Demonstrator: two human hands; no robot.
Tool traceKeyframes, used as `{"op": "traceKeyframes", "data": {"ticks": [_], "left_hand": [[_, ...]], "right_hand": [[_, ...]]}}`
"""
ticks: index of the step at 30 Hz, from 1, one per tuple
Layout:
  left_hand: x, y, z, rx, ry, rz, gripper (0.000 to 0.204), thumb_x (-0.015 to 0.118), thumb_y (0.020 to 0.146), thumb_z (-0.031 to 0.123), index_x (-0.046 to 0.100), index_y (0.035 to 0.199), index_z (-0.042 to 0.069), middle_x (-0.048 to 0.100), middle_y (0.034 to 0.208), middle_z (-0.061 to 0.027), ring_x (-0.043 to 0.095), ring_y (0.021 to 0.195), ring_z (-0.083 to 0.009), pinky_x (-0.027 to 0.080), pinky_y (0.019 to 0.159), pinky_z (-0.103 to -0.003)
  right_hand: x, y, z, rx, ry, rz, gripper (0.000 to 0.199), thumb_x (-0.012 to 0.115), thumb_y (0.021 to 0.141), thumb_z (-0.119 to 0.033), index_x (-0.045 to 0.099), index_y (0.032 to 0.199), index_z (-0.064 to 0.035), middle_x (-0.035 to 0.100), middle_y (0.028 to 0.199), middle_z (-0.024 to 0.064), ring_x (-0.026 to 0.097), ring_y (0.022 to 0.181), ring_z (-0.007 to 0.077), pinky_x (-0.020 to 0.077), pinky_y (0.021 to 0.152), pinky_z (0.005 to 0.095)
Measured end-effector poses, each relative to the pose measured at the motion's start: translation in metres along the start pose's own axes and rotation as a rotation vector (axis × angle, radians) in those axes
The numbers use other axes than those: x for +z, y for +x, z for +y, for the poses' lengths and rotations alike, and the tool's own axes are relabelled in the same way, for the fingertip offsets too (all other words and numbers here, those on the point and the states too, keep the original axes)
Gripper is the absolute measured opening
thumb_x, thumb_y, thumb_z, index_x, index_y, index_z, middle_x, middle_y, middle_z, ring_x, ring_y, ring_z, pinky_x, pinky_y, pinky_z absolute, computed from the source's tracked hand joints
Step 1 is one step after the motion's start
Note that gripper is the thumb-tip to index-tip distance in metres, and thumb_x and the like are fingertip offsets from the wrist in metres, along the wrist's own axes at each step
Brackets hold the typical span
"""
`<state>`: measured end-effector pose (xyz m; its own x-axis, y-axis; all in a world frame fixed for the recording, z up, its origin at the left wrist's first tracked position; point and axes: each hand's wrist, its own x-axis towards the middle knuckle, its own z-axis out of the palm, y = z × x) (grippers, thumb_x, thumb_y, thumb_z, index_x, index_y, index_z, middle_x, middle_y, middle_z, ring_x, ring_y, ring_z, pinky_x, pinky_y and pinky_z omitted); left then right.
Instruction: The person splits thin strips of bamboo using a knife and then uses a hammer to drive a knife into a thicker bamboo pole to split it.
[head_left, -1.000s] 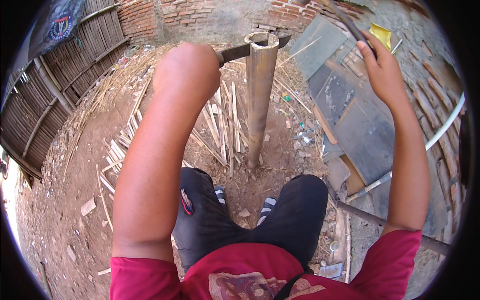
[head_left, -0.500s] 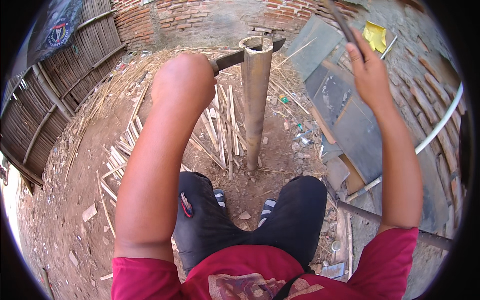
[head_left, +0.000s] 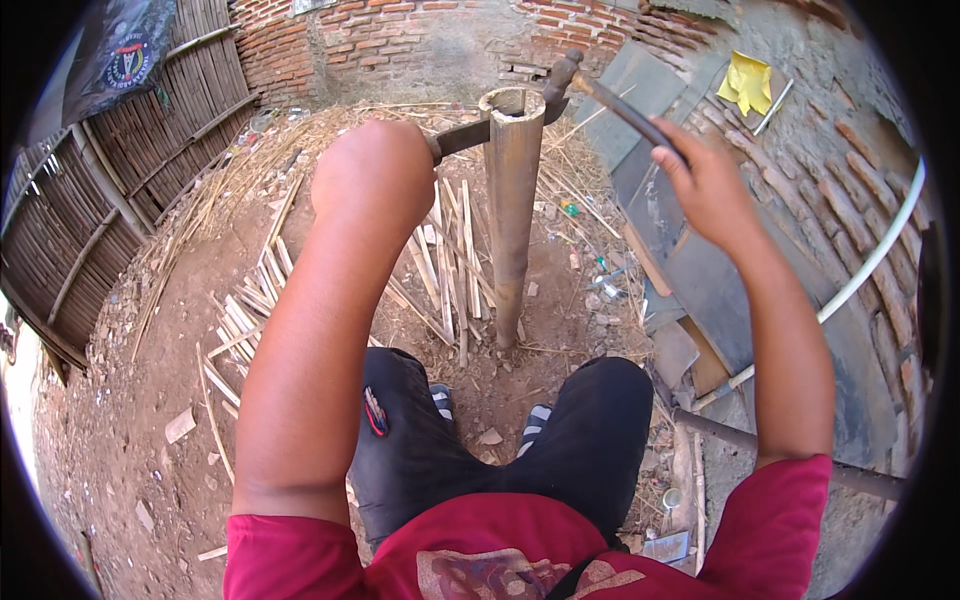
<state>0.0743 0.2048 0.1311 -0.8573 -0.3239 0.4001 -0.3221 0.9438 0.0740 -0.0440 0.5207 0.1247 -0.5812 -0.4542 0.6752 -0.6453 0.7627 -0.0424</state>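
Observation:
A thick bamboo pole (head_left: 514,210) stands upright on the dirt in front of my knees, its hollow top broken at the rim. My left hand (head_left: 375,172) is closed round the handle of a machete (head_left: 462,138). The dark blade lies across the pole near its top, and its tip shows past the right side. My right hand (head_left: 702,180) grips a hammer (head_left: 622,108) by its dark handle. The hammer's head is at the blade's tip, just right of the pole's rim; whether they touch I cannot tell for sure.
Split bamboo strips (head_left: 445,265) lie behind and left of the pole. Dark boards (head_left: 700,270) lean at the right beside a brick wall (head_left: 370,45). A woven bamboo fence (head_left: 85,220) is at the left. A yellow scrap (head_left: 746,84) and a pale pipe (head_left: 880,250) are at the right.
The hammer has swung down and leftward from its raised position to the blade's tip. The blade sits slightly lower on the pole, with my left hand still on its handle.

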Motion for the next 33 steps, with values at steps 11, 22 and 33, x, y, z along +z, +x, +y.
{"op": "traceKeyframes", "data": {"ticks": [11, 22, 33], "left_hand": [[-0.001, 0.000, -0.008, -0.025, 0.026, -0.006, 0.021, 0.071, 0.092, 0.030, 0.079, 0.104, 0.015, 0.075, 0.094, -0.0146, 0.073, 0.087, -0.0325, 0.058, 0.079, -0.045], [0.000, -0.003, -0.010, -0.026, 0.015, -0.021, 0.024, 0.073, 0.090, 0.031, 0.077, 0.101, 0.011, 0.074, 0.096, -0.0161, 0.072, 0.091, -0.0333, 0.057, 0.081, -0.045], [-0.002, -0.003, -0.010, -0.060, 0.016, -0.030, 0.021, 0.073, 0.091, 0.030, 0.078, 0.102, 0.013, 0.075, 0.097, -0.0135, 0.072, 0.093, -0.0325, 0.057, 0.082, -0.045]], "right_hand": [[-0.003, 0.000, -0.003, 0.008, -0.121, -0.025, 0.045, 0.057, 0.103, -0.037, 0.059, 0.140, -0.0128, 0.069, 0.085, 0.0250, 0.069, 0.081, 0.0372, 0.0531, 0.075, 0.0417], [0.011, -0.003, 0.005, -0.086, -0.057, 0.060, 0.044, 0.056, 0.104, -0.035, 0.059, 0.139, -0.0088, 0.072, 0.094, 0.0181, 0.069, 0.085, 0.0348, 0.0526, 0.078, 0.0399], [0.010, -0.008, -0.018, 0.135, 0.036, -0.108, 0.045, 0.055, 0.104, -0.038, 0.058, 0.141, -0.0126, 0.073, 0.093, 0.0207, 0.071, 0.091, 0.0390, 0.0527, 0.081, 0.0451]]}}
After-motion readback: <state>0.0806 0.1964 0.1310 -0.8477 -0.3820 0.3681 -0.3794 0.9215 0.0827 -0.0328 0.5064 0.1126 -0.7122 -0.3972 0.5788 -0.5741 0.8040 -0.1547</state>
